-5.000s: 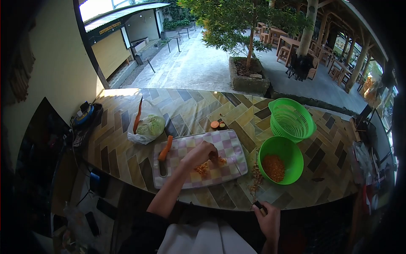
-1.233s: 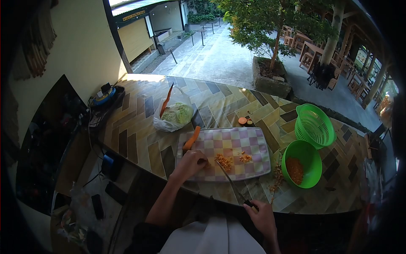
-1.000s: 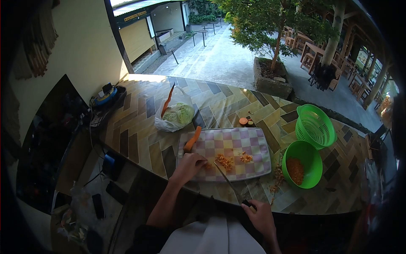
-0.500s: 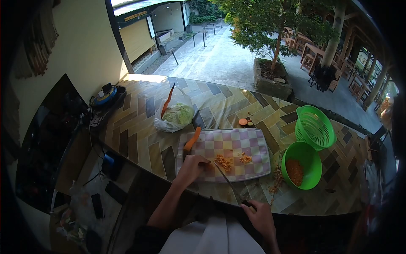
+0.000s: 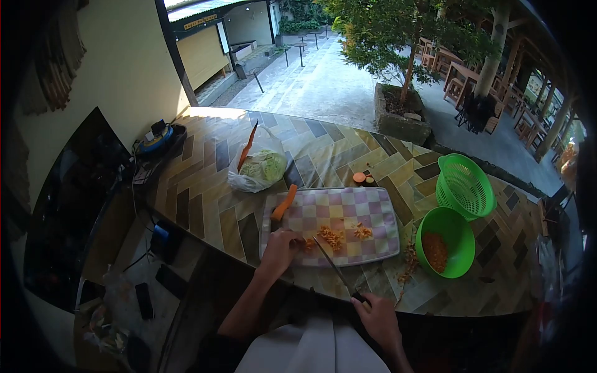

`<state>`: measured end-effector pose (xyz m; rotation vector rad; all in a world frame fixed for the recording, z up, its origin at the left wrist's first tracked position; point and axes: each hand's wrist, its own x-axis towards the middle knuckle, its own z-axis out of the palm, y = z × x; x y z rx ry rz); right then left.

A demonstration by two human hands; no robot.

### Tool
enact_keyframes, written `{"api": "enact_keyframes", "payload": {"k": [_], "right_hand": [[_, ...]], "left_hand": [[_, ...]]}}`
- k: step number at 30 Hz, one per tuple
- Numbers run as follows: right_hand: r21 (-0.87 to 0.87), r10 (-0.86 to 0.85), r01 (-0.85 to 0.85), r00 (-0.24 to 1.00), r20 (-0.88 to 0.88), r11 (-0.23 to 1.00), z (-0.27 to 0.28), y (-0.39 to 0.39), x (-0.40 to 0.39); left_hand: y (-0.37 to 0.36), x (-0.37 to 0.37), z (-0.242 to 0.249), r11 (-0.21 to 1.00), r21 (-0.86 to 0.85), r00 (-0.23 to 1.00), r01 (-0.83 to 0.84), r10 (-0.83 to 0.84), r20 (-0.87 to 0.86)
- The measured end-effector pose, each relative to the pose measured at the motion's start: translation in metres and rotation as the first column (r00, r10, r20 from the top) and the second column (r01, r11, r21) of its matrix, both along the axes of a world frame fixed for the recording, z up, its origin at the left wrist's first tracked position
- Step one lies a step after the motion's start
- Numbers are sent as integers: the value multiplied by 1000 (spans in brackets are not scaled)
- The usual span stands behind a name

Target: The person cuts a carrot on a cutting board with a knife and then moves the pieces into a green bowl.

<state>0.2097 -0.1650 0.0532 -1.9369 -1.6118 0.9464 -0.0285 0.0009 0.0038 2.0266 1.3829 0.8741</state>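
My right hand (image 5: 377,316) is wrapped round the dark handle of a knife (image 5: 334,267). Its blade slants up and left over the cutting board (image 5: 379,245), the tip beside a pile of chopped carrot (image 5: 331,237). At the board's left front, my left hand (image 5: 281,248) has its fingers bent and pressed together on a small piece of carrot (image 5: 308,245), mostly hidden under the fingertips. A longer peeled carrot (image 5: 285,203) lies along the board's left side. Another small heap of carrot bits (image 5: 362,232) sits right of the pile.
A green bowl (image 5: 463,252) with chopped orange pieces stands right of the board, a green colander (image 5: 466,186) behind it. Peelings (image 5: 407,264) lie between board and bowl. A plastic bag (image 5: 249,182) holding cabbage and carrot rests behind the board, near carrot ends (image 5: 359,178).
My left hand has drawn back slightly, fingers showing more orange beside them. The knife's angle shifts a little, and its tip stays by the chopped pile.
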Motion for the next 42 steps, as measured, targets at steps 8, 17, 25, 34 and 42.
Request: {"api": "enact_keyframes", "payload": {"k": [8,17,25,34,42], "right_hand": [[60,23,-21,999,-26,998,-3,1,-1],[87,-9,10,1000,-14,996,-5,-1,-1],[77,15,-16,1000,6,997,-7,-1,-1],[74,-8,8,1000,2,997,-5,-1,5],[28,-19,20,999,-35,999,-1,-4,8]], "left_hand": [[1,1,-10,1000,17,996,12,-13,91],[-2,4,-3,997,-73,997,-26,32,76],[1,1,-8,999,-39,997,25,-22,76],[-1,8,17,988,-137,998,-65,68,17],[14,12,0,990,-131,999,-43,41,-16]]}}
